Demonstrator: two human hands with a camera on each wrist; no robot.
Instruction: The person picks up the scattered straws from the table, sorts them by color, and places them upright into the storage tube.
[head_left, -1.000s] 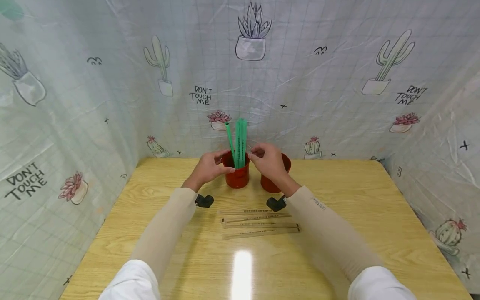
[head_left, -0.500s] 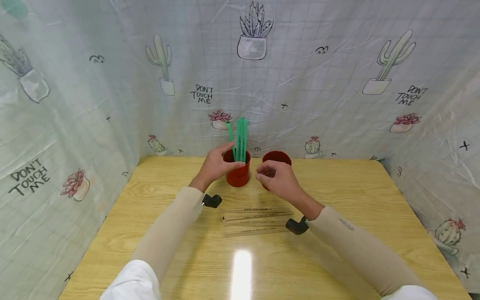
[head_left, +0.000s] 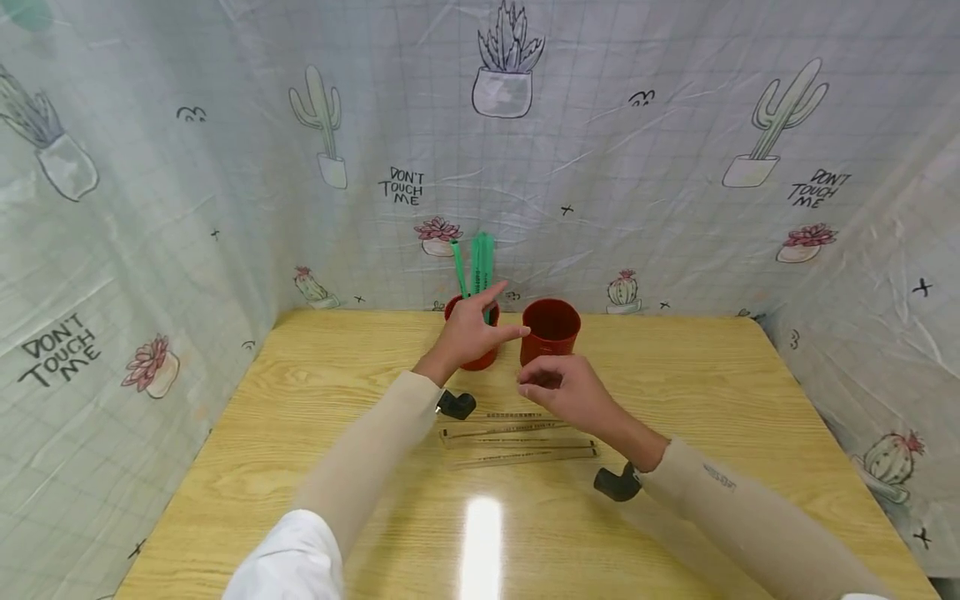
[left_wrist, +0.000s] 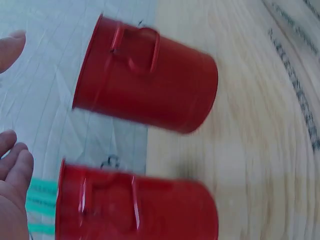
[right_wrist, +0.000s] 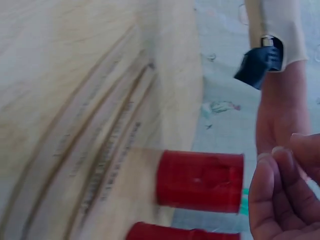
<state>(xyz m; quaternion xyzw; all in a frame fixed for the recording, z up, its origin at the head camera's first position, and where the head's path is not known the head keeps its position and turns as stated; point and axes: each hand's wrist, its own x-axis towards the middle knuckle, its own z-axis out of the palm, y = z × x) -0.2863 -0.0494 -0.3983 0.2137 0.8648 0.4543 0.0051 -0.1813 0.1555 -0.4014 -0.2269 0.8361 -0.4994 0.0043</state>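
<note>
My left hand (head_left: 476,329), fingers extended and thumb apart, reaches across the left red bucket (head_left: 477,362). Its thumb overlaps the rim of the right red bucket (head_left: 551,343) in the head view; in the left wrist view the fingers (left_wrist: 19,170) are apart from that bucket's wall (left_wrist: 150,82). Long, thin green printed packets (head_left: 482,258) stand upright in the left bucket, partly hidden by the hand. My right hand (head_left: 570,390) hovers in front of the right bucket, fingers loosely curled, thumb near the fingertips. Nothing shows between them in the right wrist view.
Several long, thin brown printed packets (head_left: 517,442) lie side by side on the wooden table (head_left: 300,433), nearer me than the buckets. A cactus-print curtain (head_left: 570,150) hangs along the table's back and sides. Dark wrist cameras (head_left: 617,483) stick out below both wrists.
My right hand has drawn back from the left bucket, toward me and rightward. My left hand has left the left bucket's rim and moved right, toward the other bucket.
</note>
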